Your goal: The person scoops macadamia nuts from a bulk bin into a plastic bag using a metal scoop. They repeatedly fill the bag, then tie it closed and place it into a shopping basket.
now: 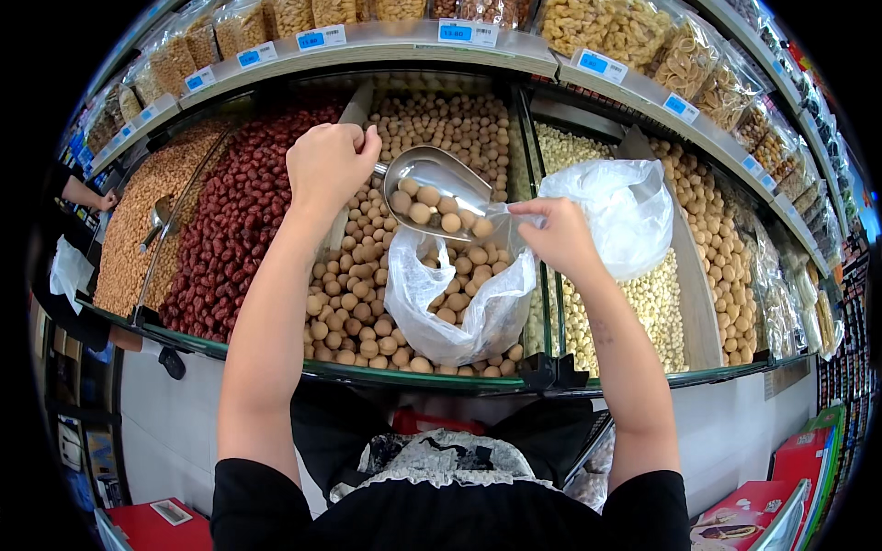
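Observation:
My left hand (334, 165) is closed around the handle of a metal scoop (441, 167), which holds several dried longans (420, 212). The scoop tilts with its lip over the mouth of a translucent plastic bag (455, 348). My right hand (558, 234) pinches the bag's rim between thumb and fingers. Brown round longans show at the bag's opening; whether all of them lie inside is hard to tell. Under the bag spreads a glass-fronted bin of dried longans (358, 296). A second white plastic bag (606, 213) lies just beyond my right hand.
Dried red jujubes (234, 227) fill the bin at left, pale lotus seeds (651, 310) the one at right. A green-edged glass rim (413, 379) runs along the front. Above hangs a shelf edge (386, 52). At far left are another person's hand (108, 200) and another scoop (162, 213).

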Motion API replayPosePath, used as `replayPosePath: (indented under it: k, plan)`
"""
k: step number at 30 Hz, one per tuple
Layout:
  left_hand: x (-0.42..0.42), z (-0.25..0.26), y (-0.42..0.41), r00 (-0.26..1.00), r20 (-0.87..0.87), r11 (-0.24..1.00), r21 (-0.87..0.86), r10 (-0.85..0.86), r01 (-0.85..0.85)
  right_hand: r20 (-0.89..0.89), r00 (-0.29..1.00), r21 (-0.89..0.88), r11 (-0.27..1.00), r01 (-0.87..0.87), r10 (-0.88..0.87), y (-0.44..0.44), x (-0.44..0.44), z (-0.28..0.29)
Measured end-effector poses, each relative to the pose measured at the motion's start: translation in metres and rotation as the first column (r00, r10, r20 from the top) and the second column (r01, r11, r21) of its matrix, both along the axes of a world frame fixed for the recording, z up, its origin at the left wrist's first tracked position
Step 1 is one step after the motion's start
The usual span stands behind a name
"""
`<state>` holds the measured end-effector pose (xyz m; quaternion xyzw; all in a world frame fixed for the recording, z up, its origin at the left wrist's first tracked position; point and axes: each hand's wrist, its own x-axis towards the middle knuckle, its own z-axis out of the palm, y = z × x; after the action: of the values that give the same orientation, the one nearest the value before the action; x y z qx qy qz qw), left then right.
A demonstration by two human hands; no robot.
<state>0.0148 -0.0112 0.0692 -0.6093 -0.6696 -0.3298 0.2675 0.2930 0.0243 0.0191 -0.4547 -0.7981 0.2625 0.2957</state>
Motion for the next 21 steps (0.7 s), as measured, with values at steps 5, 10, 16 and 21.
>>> replayPosePath:
  k: [5, 10, 16, 21]
  plan:
    - [-0.001, 0.005, -0.005, 0.954, -0.210, 0.902, 0.333, -0.213, 0.275, 0.010, 1.000, 0.043, 0.999, 0.008, -0.009, -0.010, -0.005, 0.009]
    - [-0.014, -0.004, 0.005, 0.995, 0.059, 0.994, 0.066, 0.081, -0.085, -0.049, 0.999, 0.116, 0.993, 0.001, 0.004, -0.017, -0.009, 0.013]
    - [-0.033, -0.046, 0.024, 0.944, 0.252, 0.857, -0.513, 0.214, -0.057, -0.109, 0.933, 0.312, 0.903, -0.294, 0.342, -0.029, -0.011, 0.025]
    - [-0.042, -0.069, 0.025, 0.958, 0.222, 0.804, -0.595, 0.181, -0.014, -0.169, 0.903, -0.142, 0.897, -0.419, 0.395, -0.041, -0.006, 0.068]
